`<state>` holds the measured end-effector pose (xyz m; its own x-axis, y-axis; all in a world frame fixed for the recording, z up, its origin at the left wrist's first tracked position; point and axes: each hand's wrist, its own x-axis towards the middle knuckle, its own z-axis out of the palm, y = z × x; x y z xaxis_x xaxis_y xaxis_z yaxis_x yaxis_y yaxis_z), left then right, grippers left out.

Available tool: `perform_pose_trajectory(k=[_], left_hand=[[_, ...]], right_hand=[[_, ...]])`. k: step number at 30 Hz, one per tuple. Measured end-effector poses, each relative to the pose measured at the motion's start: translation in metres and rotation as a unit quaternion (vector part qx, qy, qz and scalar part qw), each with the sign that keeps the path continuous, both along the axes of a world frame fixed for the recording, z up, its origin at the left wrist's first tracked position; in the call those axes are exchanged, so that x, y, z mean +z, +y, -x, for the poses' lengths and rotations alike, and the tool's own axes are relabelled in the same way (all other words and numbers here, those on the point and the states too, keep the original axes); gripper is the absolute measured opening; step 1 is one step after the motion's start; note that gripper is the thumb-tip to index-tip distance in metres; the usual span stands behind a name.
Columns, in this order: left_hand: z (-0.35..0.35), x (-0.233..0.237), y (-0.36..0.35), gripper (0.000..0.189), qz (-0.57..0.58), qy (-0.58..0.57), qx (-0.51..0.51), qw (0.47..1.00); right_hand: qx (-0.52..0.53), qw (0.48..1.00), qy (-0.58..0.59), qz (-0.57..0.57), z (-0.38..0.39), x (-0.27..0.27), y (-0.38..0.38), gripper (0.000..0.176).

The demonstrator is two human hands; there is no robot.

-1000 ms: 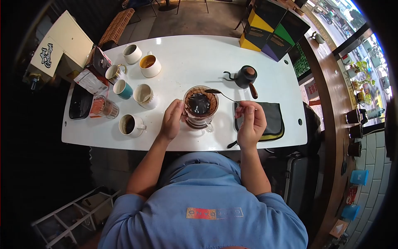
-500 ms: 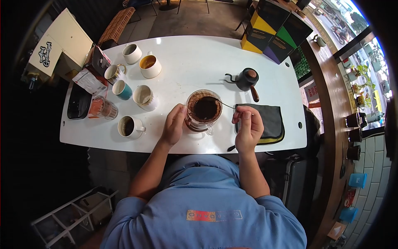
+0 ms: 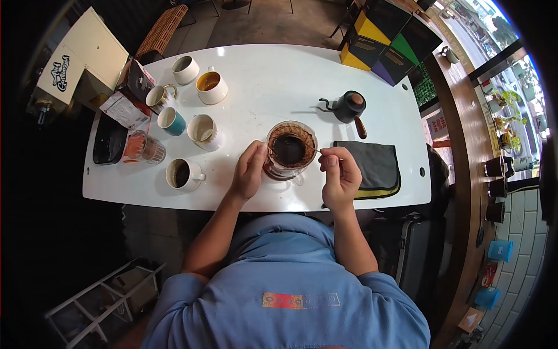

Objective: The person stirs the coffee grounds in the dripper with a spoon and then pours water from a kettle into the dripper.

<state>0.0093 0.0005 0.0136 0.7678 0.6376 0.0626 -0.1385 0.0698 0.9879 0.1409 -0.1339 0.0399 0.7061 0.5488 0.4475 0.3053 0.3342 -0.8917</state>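
A glass coffee dripper [image 3: 290, 129] with a grounds-stained filter and dark coffee inside stands near the table's front edge. My left hand [image 3: 250, 173] has its fingers closed against the dripper's left rim. On the right side my right hand [image 3: 340, 177] pinches the handle of a thin spoon [image 3: 314, 150], whose far end reaches into the dripper; its tip is hidden in the dark coffee. Below the dripper is a glass server [image 3: 298, 180], partly covered. Beside my right hand lies a folded grey cloth [image 3: 372, 166] with a yellow-green edge.
A black gooseneck kettle [image 3: 349, 107] with a wooden handle stands behind the cloth. Several cups, among them a white mug [image 3: 183, 175] of dark liquid and a teal cup [image 3: 171, 121], are on the left. Black boxes [image 3: 388, 43] stand at the back right.
My right hand has moved slightly left and the spoon sits lower, with less of its handle showing. The camera view has shifted a little.
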Motion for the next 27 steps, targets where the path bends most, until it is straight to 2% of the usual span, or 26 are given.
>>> perform_pose_trajectory(k=[7, 14, 16, 19, 23, 27], left_hand=[[0.0, -0.001, 0.001, 0.026, -0.022, 0.004, 0.006, 1.0], [-0.001, -0.002, 0.0, 0.024, -0.001, -0.009, 0.014, 1.0], [-0.001, 0.0, -0.001, 0.024, -0.004, -0.006, 0.015, 1.0], [0.0, 0.0, 0.0, 0.023, -0.004, -0.005, 0.013, 1.0], [-0.002, -0.002, -0.002, 0.023, -0.01, -0.011, 0.024, 1.0], [-0.002, -0.005, -0.003, 0.025, -0.013, -0.009, 0.037, 0.999]], right_hand=[[-0.038, 0.991, -0.119, 0.045, 0.0, -0.002, 0.004, 0.008], [-0.042, 0.995, -0.06, 0.067, 0.008, -0.008, -0.002, 0.013], [-0.031, 0.997, 0.054, 0.048, 0.011, -0.005, -0.002, 0.016], [0.002, 0.994, 0.106, 0.031, 0.013, 0.001, -0.004, 0.017], [-0.007, 0.995, 0.088, 0.038, 0.009, 0.003, -0.008, 0.017], [0.018, 0.999, 0.005, 0.03, 0.001, 0.01, -0.013, 0.012]])
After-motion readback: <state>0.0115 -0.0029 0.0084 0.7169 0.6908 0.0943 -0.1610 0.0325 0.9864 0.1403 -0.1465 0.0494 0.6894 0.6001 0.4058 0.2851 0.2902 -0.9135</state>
